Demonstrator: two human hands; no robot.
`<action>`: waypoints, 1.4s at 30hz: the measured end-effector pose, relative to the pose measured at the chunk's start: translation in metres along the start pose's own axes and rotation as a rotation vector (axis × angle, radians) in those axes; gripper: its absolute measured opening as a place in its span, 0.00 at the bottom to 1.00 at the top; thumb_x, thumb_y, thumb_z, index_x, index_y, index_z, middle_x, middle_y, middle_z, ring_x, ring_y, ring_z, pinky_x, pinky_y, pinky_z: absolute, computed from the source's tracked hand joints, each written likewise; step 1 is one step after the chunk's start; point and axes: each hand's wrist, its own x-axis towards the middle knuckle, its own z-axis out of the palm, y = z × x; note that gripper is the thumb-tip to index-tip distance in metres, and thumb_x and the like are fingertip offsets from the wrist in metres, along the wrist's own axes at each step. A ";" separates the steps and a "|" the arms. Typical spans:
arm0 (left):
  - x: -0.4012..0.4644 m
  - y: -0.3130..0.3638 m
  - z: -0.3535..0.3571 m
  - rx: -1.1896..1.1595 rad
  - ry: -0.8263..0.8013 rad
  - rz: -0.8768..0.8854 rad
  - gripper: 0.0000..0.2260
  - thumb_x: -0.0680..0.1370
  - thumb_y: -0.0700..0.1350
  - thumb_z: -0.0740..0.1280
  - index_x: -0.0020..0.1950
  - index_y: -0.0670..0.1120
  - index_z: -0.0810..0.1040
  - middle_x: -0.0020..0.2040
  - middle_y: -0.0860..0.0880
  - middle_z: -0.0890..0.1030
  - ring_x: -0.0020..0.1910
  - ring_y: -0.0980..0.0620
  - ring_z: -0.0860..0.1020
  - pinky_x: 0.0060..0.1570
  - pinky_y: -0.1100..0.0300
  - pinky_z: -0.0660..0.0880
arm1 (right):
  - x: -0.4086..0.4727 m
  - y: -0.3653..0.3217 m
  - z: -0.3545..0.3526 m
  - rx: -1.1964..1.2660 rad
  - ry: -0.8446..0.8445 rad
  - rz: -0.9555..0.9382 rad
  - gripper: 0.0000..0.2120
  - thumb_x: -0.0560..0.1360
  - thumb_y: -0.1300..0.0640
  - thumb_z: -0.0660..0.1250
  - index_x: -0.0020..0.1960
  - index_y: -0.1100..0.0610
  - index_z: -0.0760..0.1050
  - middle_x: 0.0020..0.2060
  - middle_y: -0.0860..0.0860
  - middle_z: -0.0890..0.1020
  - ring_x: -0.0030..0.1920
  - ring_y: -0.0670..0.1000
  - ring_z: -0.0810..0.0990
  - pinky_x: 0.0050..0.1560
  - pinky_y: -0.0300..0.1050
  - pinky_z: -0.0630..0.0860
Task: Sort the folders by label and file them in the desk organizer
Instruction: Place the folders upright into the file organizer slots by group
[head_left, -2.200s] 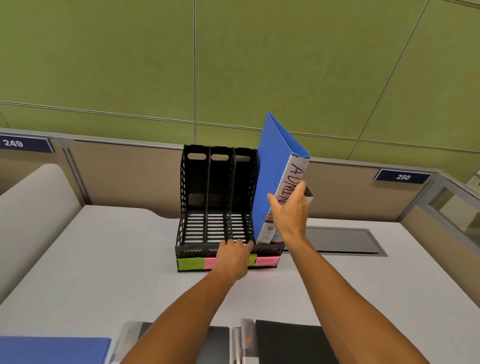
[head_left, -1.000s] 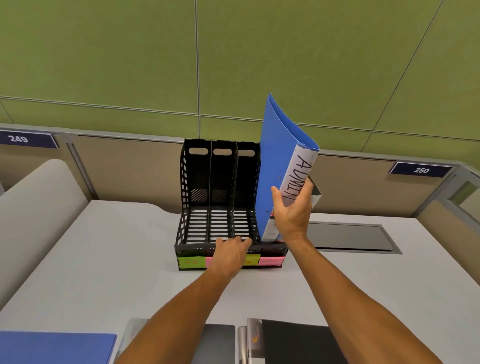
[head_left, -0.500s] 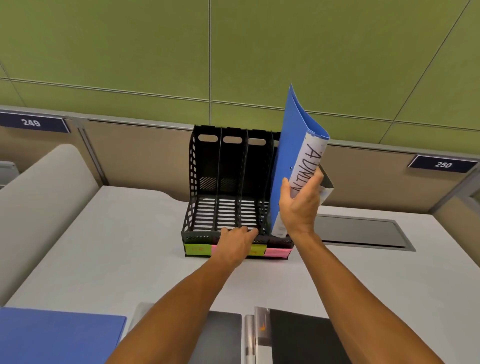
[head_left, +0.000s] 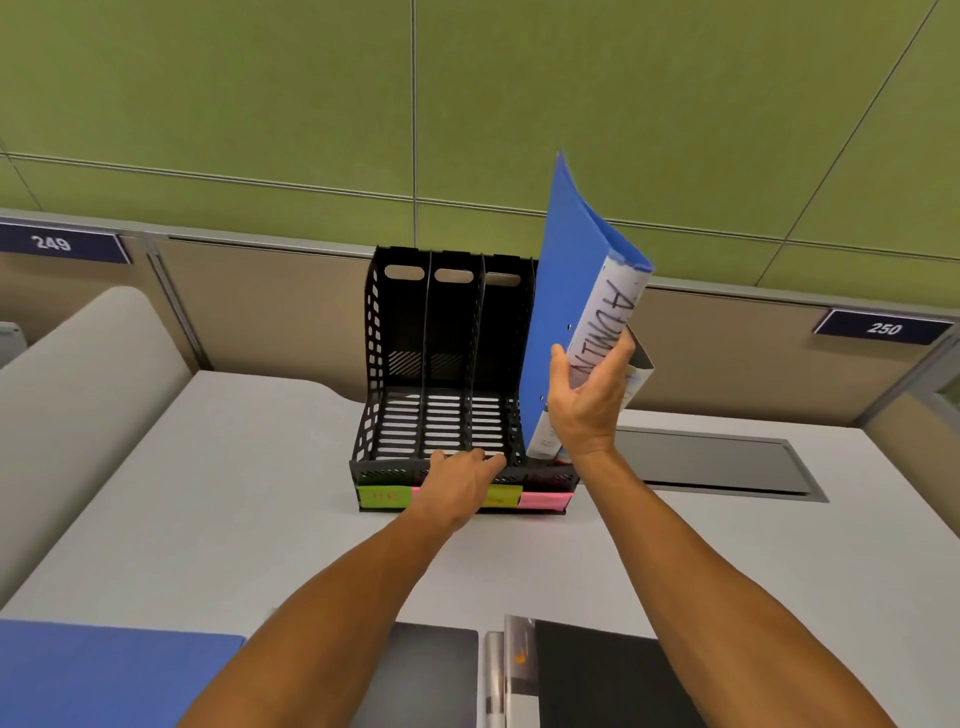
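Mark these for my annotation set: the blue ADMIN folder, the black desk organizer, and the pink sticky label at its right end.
blue ADMIN folder (head_left: 563, 291): head view, on its left cover.
black desk organizer (head_left: 375, 332): head view, on its perforated left wall.
pink sticky label (head_left: 545, 500): head view, on the label's middle.

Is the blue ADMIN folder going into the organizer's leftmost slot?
No: the right hand holds the folder at the organizer's rightmost slot.

The desk organizer (head_left: 441, 364) is black, its walls punched with holes and its floor slotted; green sticky notes (head_left: 383, 496) and pink sticky notes (head_left: 545, 500) line its front. The upright folder (head_left: 563, 291) is blue – its white spine label (head_left: 605, 332) lettered black. The table (head_left: 218, 499) is pale grey, the wall panels (head_left: 260, 93) olive green, the number plates (head_left: 883, 327) navy with white digits.
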 end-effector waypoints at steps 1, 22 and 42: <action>0.000 -0.001 0.000 -0.002 -0.001 0.004 0.19 0.79 0.32 0.60 0.67 0.48 0.69 0.53 0.44 0.78 0.52 0.42 0.78 0.56 0.43 0.68 | -0.006 0.003 -0.001 -0.019 -0.014 0.000 0.29 0.77 0.57 0.71 0.70 0.49 0.57 0.56 0.51 0.71 0.52 0.41 0.75 0.48 0.31 0.77; -0.005 -0.002 -0.004 0.016 -0.017 -0.004 0.17 0.80 0.35 0.62 0.66 0.48 0.70 0.56 0.45 0.78 0.55 0.43 0.79 0.58 0.42 0.69 | -0.044 0.018 -0.010 -0.186 -0.264 0.082 0.36 0.77 0.56 0.71 0.74 0.47 0.51 0.68 0.56 0.67 0.62 0.37 0.64 0.55 0.58 0.82; -0.010 -0.002 -0.010 0.017 -0.059 -0.012 0.23 0.77 0.31 0.64 0.69 0.48 0.68 0.59 0.45 0.78 0.58 0.42 0.77 0.58 0.44 0.69 | 0.039 -0.052 -0.016 -1.017 -0.851 -0.127 0.32 0.82 0.49 0.57 0.81 0.57 0.50 0.80 0.54 0.56 0.81 0.57 0.46 0.78 0.63 0.46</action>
